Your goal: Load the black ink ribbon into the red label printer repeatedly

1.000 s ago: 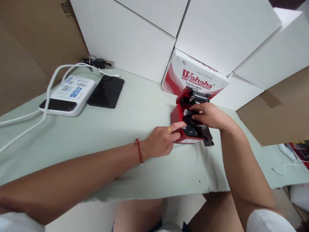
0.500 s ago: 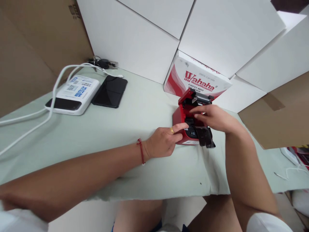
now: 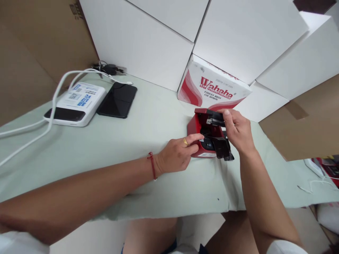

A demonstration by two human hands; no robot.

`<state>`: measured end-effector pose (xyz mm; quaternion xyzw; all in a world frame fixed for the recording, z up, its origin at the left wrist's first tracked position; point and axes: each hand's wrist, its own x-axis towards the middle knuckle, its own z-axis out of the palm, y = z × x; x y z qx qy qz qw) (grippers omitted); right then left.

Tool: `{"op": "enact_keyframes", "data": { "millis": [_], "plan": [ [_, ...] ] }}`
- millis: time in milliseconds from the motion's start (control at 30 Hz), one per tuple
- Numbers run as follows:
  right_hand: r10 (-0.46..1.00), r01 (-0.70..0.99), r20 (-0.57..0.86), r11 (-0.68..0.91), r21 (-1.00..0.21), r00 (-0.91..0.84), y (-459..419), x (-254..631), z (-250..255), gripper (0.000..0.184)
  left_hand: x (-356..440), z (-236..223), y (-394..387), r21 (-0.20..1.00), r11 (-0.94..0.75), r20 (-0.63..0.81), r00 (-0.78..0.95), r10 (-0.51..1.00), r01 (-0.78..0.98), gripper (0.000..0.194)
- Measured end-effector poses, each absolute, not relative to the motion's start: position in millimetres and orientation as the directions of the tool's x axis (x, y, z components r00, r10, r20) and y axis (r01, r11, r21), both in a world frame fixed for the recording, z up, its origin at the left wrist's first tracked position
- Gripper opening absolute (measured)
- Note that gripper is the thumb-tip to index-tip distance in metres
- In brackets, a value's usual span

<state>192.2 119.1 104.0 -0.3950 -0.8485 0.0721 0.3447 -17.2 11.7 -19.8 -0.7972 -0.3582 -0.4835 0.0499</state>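
A small red label printer [image 3: 194, 129] stands on the cloth with its hinged lid [image 3: 215, 118] raised partway. My right hand [image 3: 239, 128] grips that lid by its right side, thumb on top. Over the printer's front edge hangs a dark, shiny strip [image 3: 221, 147], its end dangling at the right. My left hand [image 3: 180, 151], with a gold ring, holds the printer's front left corner; the index finger reaches over the rim onto the black inner part near the strip. The deeper inside of the printer is in shadow.
A pale green cloth [image 3: 148, 113] covers the table. At left lie a white power bank-like device [image 3: 90, 113] with white cables, a black phone [image 3: 118, 100] and keys [image 3: 111, 68]. Behind the printer leans a Wahaha carton [image 3: 212, 83] against white boxes [image 3: 148, 42]; brown cardboard [image 3: 304, 123] stands at right.
My right hand has come out of the printer's inside and taken hold of the lid, which is now tilted lower. The left hand stays at the front corner.
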Motion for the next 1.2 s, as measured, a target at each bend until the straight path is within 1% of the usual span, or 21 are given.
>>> {"op": "enact_keyframes", "data": {
  "millis": [67,167,267,400,567,733,833,933,1100,1167,1200],
  "plan": [
    [0.738,0.588,0.515,0.667,-0.458,-0.436,100,201,101,0.051,-17,-19,12,0.292,-0.732,0.834,0.21,0.51,0.616,0.033],
    [0.794,0.553,0.444,0.607,-0.57,-0.414,82,215,89,0.051,-17,-19,14,0.334,-0.728,0.854,0.134,0.502,0.598,0.043],
    [0.845,0.514,0.378,0.532,-0.673,-0.379,74,223,77,0.052,-18,-19,16,0.355,-0.734,0.85,0.128,0.512,0.579,0.046],
    [0.869,0.49,0.366,0.492,-0.72,-0.334,73,224,70,0.051,-19,-19,17,0.374,-0.74,0.836,0.142,0.53,0.559,0.044],
    [0.842,0.495,0.405,0.538,-0.682,-0.357,72,221,67,0.048,-20,-16,14,0.341,-0.782,0.844,0.196,0.499,0.522,0.034],
    [0.824,0.456,0.489,0.567,-0.686,-0.287,69,216,51,0.042,-20,-14,12,0.331,-0.789,0.837,0.225,0.499,0.517,0.031],
    [0.79,0.445,0.557,0.607,-0.658,-0.255,66,212,41,0.038,-21,-16,13,0.321,-0.789,0.835,0.237,0.497,0.524,0.032],
    [0.754,0.463,0.579,0.651,-0.601,-0.309,61,216,38,0.035,-22,-16,11,0.347,-0.779,0.822,0.231,0.521,0.522,0.034],
    [0.659,0.482,0.547,0.752,-0.45,-0.517,46,232,44,0.036,-20,-12,2,0.417,-0.753,0.778,0.228,0.585,0.51,0.037],
    [0.634,0.48,0.565,0.772,-0.418,-0.528,40,237,43,0.039,-19,-10,-1,0.433,-0.744,0.768,0.223,0.6,0.509,0.036],
    [0.643,0.493,0.59,0.761,-0.422,-0.488,37,239,42,0.041,-19,-10,-1,0.441,-0.737,0.762,0.219,0.609,0.513,0.036]
  ]
}}
